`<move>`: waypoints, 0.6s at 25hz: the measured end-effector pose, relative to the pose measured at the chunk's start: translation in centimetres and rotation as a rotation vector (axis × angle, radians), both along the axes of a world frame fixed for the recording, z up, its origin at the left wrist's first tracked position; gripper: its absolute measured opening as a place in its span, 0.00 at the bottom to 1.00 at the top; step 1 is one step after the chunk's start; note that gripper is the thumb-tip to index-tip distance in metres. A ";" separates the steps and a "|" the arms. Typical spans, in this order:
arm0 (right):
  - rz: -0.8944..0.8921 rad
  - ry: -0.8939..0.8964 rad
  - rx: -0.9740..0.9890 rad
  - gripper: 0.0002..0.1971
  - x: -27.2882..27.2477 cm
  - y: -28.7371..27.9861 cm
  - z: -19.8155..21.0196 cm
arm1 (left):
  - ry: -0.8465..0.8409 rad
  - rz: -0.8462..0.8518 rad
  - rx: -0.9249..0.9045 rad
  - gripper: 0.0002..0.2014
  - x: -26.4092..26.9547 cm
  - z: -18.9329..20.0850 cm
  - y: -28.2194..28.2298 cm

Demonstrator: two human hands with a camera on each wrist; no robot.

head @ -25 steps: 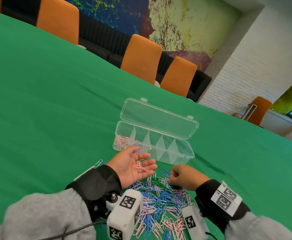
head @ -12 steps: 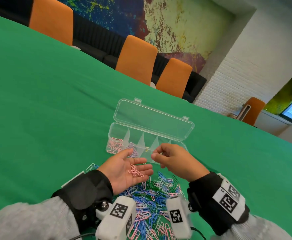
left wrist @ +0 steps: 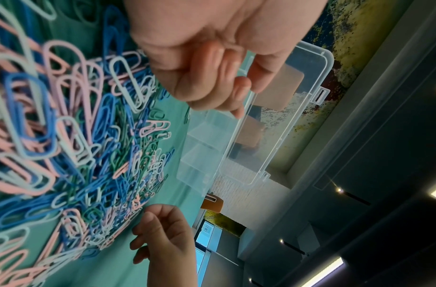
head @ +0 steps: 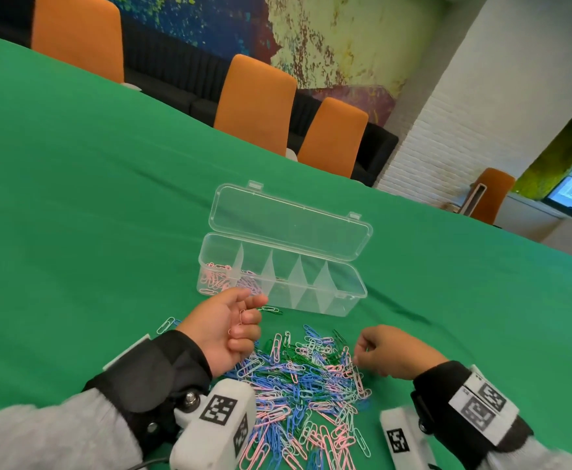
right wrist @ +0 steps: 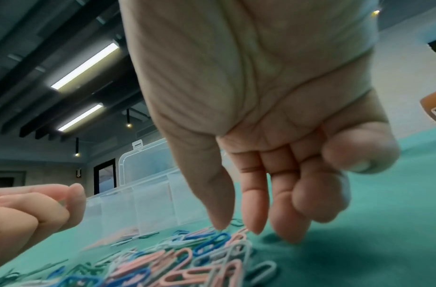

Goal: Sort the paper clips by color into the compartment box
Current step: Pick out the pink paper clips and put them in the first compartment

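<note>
My left hand point(head: 222, 329) is half curled, palm turned inward, and a few pink clips point(head: 240, 320) lie loosely against its bent fingers point(left wrist: 212, 64); how many I cannot tell. Just beyond that grip stands the clear compartment box point(head: 342, 301), lid point(head: 291, 225) thrown back, with 5 compartments. The 2 nearest my left hand hold pink clips, the other 3 look bare. 1 green clip point(head: 271, 309) lies on the table point(head: 74, 215) between my left fingertips and the box wall.

My right hand point(head: 388, 354) hangs over the right edge of the clip pile point(head: 298, 395), fingers point(right wrist: 251, 211) pointing down, loosely bent, holding nothing, tips just above the clips.

The pile spreads between and beneath both wrists, pink, blue, green and white mixed, too many to count. Green cloth lies open to the right of my right grip and left of my left.
</note>
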State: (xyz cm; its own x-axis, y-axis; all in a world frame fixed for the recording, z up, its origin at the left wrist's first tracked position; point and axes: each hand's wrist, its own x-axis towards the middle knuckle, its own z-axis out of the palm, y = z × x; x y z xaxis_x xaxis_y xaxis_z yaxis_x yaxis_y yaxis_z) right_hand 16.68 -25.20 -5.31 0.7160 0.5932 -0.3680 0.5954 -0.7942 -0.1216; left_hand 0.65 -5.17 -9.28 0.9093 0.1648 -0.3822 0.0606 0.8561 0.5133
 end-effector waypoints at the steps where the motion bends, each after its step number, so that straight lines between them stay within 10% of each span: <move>1: -0.016 0.010 0.011 0.01 0.0 -0.1 -0.1 | -0.011 0.004 0.005 0.10 0.0 0.2 -0.1; 8: -0.106 -0.025 -0.093 0.19 0.6 1.8 -0.6 | -0.024 0.037 -0.005 0.12 -0.1 0.2 -0.5; 15: -0.104 0.014 -0.101 0.14 0.3 3.3 -0.5 | -0.033 0.002 0.013 0.11 -0.3 0.4 -0.6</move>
